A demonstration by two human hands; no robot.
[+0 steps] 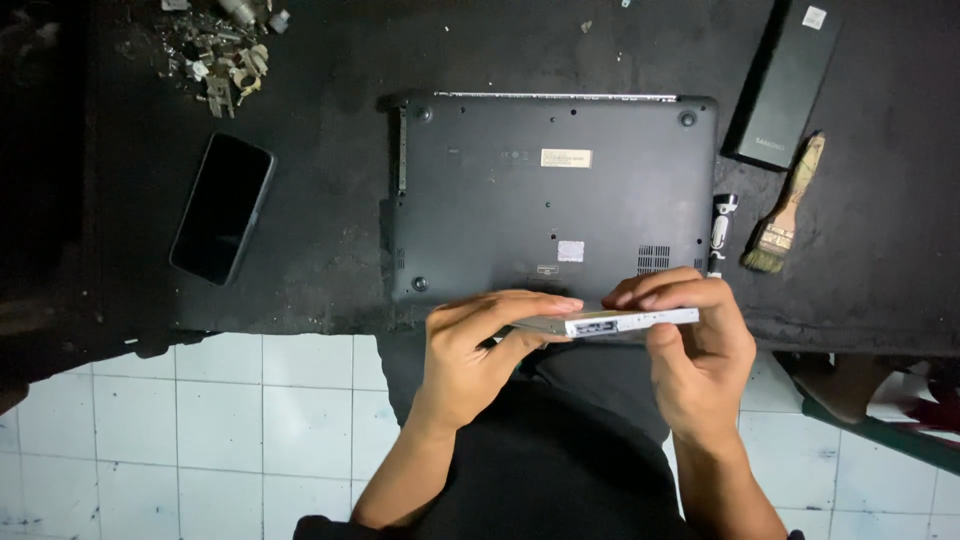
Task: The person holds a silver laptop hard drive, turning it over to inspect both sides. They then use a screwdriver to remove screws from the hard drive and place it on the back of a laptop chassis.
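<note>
The left hand (470, 345) grips one end of a thin, flat silver drive (610, 322), thumb below and fingers laid over the top edge; the right hand (695, 340) pinches the other end, fingers curled over the top and thumb pressed against the near side; so the drive spans the gap between both hands, held level and edge-on to the camera, just above the near edge of the table (330, 260); directly beyond the hands lies a dark laptop (550, 195), turned bottom side up, its near edge partly hidden by the drive and the fingers; just to the right of the laptop lies a small black and silver flashlight (720, 230), and next to that a paintbrush (785, 215) with a worn wooden handle; further back on the right sits a long black box (785, 80); well to the left of the laptop a black phone (222, 208) lies face up with a dark screen; in the far left corner there is a heap of small metal scraps (225, 50); below the table a white tiled floor (220, 430) shows.
</note>
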